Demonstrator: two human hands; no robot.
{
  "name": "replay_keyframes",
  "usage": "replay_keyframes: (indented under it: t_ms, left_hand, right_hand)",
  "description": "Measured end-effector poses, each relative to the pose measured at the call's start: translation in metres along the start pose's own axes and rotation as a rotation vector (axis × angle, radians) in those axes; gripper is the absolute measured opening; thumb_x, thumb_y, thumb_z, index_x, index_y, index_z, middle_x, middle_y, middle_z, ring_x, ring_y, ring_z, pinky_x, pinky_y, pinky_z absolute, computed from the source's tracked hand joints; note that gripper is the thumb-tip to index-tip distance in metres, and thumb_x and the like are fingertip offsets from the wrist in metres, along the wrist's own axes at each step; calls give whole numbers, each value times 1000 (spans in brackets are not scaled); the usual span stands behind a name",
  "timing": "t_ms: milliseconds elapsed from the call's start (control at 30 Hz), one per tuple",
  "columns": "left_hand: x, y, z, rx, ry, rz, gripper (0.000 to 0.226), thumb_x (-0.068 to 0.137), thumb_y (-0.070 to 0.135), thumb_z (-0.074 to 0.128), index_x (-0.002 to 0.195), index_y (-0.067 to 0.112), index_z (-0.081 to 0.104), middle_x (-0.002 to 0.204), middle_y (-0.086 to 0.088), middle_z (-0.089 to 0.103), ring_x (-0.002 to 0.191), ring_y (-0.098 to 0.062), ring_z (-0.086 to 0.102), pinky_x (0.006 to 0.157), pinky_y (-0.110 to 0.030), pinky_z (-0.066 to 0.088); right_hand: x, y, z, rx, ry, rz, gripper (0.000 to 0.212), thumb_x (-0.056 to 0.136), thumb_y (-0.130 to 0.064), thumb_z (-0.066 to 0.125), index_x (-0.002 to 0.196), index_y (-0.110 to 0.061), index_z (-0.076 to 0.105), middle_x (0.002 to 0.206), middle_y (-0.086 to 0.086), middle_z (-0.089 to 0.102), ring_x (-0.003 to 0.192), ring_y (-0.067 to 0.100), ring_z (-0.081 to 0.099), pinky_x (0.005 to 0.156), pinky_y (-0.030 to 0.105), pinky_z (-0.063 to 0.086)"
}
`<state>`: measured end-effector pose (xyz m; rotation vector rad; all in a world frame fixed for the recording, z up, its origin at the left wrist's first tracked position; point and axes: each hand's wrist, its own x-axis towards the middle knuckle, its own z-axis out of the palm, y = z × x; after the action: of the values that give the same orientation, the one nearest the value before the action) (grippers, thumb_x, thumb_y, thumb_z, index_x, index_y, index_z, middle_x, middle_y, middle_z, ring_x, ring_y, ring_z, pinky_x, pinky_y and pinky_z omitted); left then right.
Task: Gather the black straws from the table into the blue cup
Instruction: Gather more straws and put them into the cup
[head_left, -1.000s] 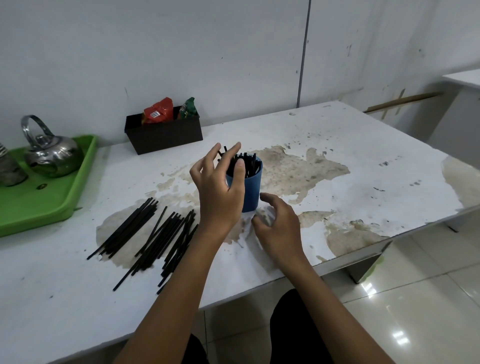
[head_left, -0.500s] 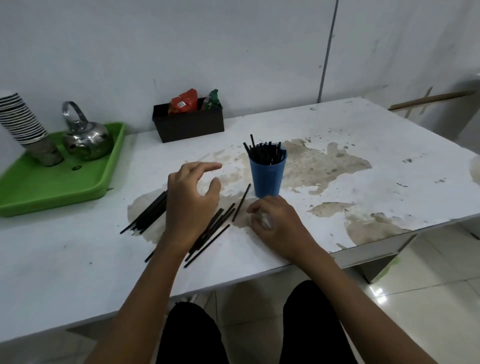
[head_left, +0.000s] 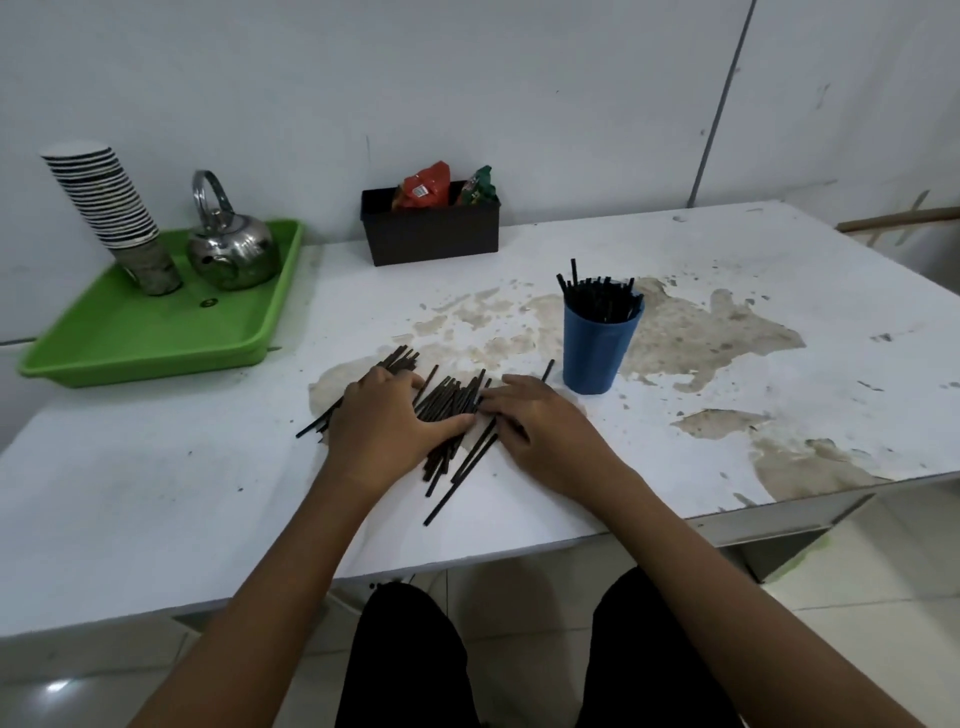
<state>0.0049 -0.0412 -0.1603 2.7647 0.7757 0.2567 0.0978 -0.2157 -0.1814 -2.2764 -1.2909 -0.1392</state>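
A blue cup (head_left: 597, 348) stands upright on the white table (head_left: 727, 249), with several black straws (head_left: 597, 299) standing in it. To its left lies a loose pile of black straws (head_left: 447, 410) on the tabletop. My left hand (head_left: 384, 426) lies flat on the left side of the pile, thumb stretched across the straws. My right hand (head_left: 535, 421) rests on the right side of the pile, fingers straight and touching the straws. Some straws are hidden under both hands. The cup stands just right of my right hand.
A green tray (head_left: 156, 332) at the back left holds a steel kettle (head_left: 231, 249) and a stack of paper cups (head_left: 109, 202). A black box (head_left: 431, 234) with snack packets stands by the wall. The table's front edge is close to my legs.
Both hands have come down from near the cup onto the straw pile. The loose straws now lie pushed closer together between my hands. The view has shifted left.
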Motion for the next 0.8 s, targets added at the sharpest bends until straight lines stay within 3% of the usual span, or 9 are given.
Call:
replay_keyframes:
  t_ms: [100, 167, 267, 333, 400, 533, 700, 800]
  left_hand:
    - [6, -3, 0, -111, -22, 27, 68, 72, 76, 64, 122, 30, 62, 118, 2, 59, 98, -15, 60, 75, -29, 50]
    - [10, -5, -2, -150, 27, 39, 62, 74, 73, 64, 120, 31, 64, 111, 4, 64, 94, -14, 59, 73, -29, 50]
    - [16, -13, -8, -82, 163, -20, 77, 73, 82, 53, 129, 30, 60, 120, 0, 60, 116, -25, 48, 86, -40, 50]
    - [21, -20, -14, -20, 85, -113, 95, 68, 89, 48, 136, 24, 55, 132, -5, 54, 125, -31, 42, 91, -44, 46]
    - [23, -22, -18, -18, -26, -176, 109, 58, 98, 44, 133, 19, 56, 129, -8, 53, 125, -34, 43, 93, -46, 46]
    - [20, -11, -18, 54, -77, -150, 120, 44, 104, 42, 127, 18, 56, 129, -9, 51, 125, -34, 43, 98, -50, 44]
    - [17, -2, -13, 156, -32, -101, 91, 61, 91, 54, 125, 26, 58, 128, -5, 49, 124, -31, 41, 96, -50, 43]
    - [19, -2, -12, 99, 15, -31, 73, 72, 80, 60, 118, 24, 63, 114, -2, 60, 109, -25, 56, 82, -38, 49]
  right_hand:
    - [0, 2, 2, 24, 44, 58, 30, 93, -8, 54, 122, -11, 65, 135, 1, 60, 136, 18, 40, 109, 23, 27]
    - [-1, 2, 3, 29, 75, 89, 31, 93, -5, 52, 120, -10, 65, 131, 3, 61, 132, 17, 42, 107, 13, 22]
    - [-2, -1, 3, 38, 91, 116, 31, 93, -1, 48, 118, -8, 65, 122, 6, 64, 123, 19, 49, 98, -3, 15]
    - [-2, -2, 4, 51, 100, 132, 33, 92, 1, 46, 118, -7, 64, 121, 7, 63, 121, 19, 49, 97, -4, 15]
    - [-2, -1, 5, 48, 107, 144, 36, 91, 2, 44, 120, -8, 63, 123, 6, 62, 122, 17, 48, 98, -2, 16]
    - [-1, 1, 7, 22, 101, 157, 41, 90, 3, 44, 125, -9, 61, 129, 6, 59, 126, 16, 45, 102, 9, 21]
    - [-3, 1, 6, 7, 106, 163, 46, 85, 7, 43, 125, -8, 60, 129, 6, 59, 125, 14, 41, 100, 4, 15]
    - [-3, 1, 7, 5, 112, 160, 45, 86, 6, 44, 125, -9, 60, 128, 5, 59, 124, 14, 43, 102, 10, 22]
